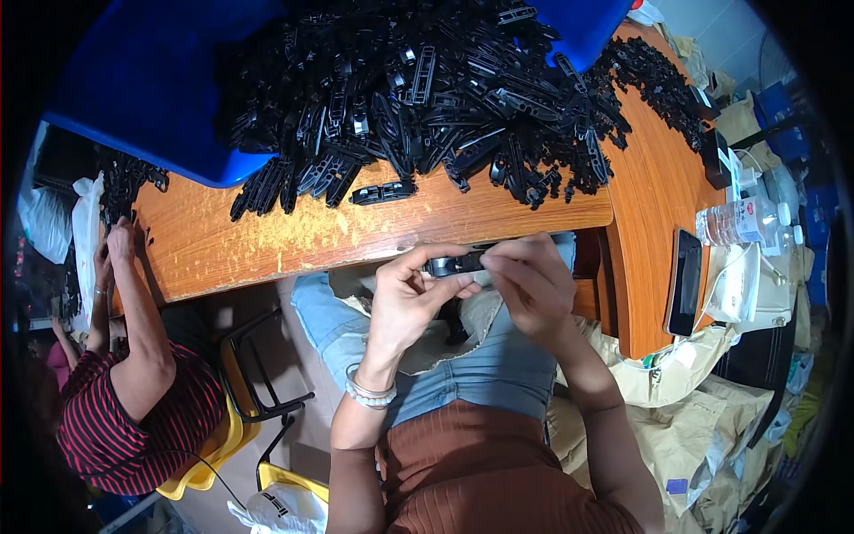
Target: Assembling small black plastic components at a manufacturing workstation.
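Over my lap, just off the table's front edge, I hold a small elongated black plastic part [452,265]. The thumb and fingers of my left hand [411,298] pinch it from the left. At its right end, the fingertips of my right hand [536,289] are closed together and cover that end. Whether a smaller piece sits between those right fingertips is hidden. On the table edge beyond my hands lies a single similar black part [382,192], apart from the big pile of black plastic parts [400,98].
A blue bin [151,98] tips toward the pile on the wooden table [294,236]. Small black pieces [654,84] spread at the right, near a phone [684,283] and a water bottle [738,221]. Another person [142,392] works at the left. Brown paper bags [658,436] lie at right.
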